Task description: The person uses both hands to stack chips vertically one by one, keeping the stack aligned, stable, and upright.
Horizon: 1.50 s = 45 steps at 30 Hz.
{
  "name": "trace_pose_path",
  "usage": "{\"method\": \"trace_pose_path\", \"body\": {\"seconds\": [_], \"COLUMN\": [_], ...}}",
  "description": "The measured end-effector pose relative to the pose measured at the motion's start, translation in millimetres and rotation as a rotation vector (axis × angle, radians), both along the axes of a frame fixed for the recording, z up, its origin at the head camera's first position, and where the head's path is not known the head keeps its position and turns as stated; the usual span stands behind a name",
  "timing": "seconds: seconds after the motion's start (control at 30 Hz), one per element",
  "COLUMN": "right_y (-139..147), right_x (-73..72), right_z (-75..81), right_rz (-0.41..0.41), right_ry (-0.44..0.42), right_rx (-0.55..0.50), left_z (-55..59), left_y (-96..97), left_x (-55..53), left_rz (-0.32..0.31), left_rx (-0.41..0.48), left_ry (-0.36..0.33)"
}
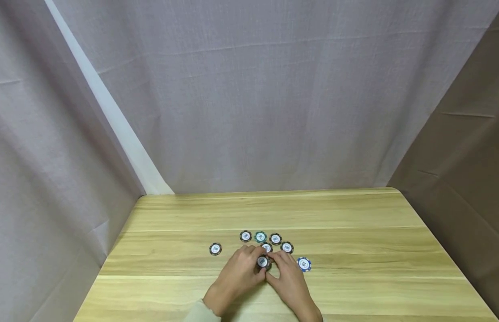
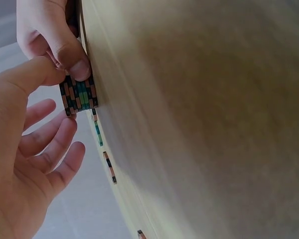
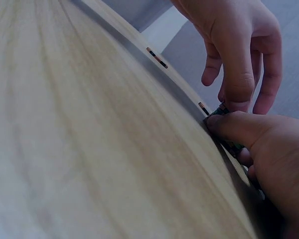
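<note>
A short stack of poker chips (image 1: 263,261) stands on the wooden table between both hands, its top chip black with a white centre. The stack's side (image 2: 82,97) shows layers with black, orange and green edge markings in the left wrist view. My left hand (image 1: 240,270) pinches the stack near its top, thumb on the near side and fingers round the far side. From the right, my right hand (image 1: 288,278) grips the same stack, its thumb (image 2: 79,69) pressed against the near side. One black chip (image 1: 266,246) lies just behind the stack, partly covered by the left fingers.
Flat behind the hands lie a green chip (image 1: 260,237) and black chips, including one (image 1: 245,236) to its left and one (image 1: 287,247) to the right. A blue chip (image 1: 304,264) is beside the right hand. Another black chip (image 1: 215,248) sits apart at left. Grey curtains (image 1: 273,112) surround the table.
</note>
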State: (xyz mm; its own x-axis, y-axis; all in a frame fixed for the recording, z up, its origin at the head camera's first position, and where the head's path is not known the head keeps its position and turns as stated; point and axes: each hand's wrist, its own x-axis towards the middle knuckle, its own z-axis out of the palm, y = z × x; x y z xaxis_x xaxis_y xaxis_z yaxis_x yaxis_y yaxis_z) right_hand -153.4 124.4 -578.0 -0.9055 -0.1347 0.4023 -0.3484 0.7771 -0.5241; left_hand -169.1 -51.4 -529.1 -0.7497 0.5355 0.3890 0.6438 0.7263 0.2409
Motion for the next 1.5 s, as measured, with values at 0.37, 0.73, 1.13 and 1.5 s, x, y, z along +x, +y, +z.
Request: {"method": "trace_pose_path", "body": {"seconds": [0.37,0.73,1.13,1.5], "right_y": [4,0,0,-1], "right_x": [0.4,-1.1,-1.1,-0.6], "right_z": [0.9,-0.6,1.0,0.4], "right_rz": [-0.016,-0.003,-0.012,-0.015], "right_ry": [-0.001,0.014,0.006,-0.031], "right_rx": [0.002,0.01,-0.005,-0.005], "left_z": [0.8,7.0,30.5,12.0], "left_y": [5.6,-6.4,-59.2,-88.7], "left_x": [-3.8,-5.3,-23.7,-21.7], "left_rz": [-0.01,0.023,0.183,0.397], "left_rx": [-0.007,-0.013,0.084,0.143], "left_ry": [-0.056,-0.076,-0.159,-0.314]}}
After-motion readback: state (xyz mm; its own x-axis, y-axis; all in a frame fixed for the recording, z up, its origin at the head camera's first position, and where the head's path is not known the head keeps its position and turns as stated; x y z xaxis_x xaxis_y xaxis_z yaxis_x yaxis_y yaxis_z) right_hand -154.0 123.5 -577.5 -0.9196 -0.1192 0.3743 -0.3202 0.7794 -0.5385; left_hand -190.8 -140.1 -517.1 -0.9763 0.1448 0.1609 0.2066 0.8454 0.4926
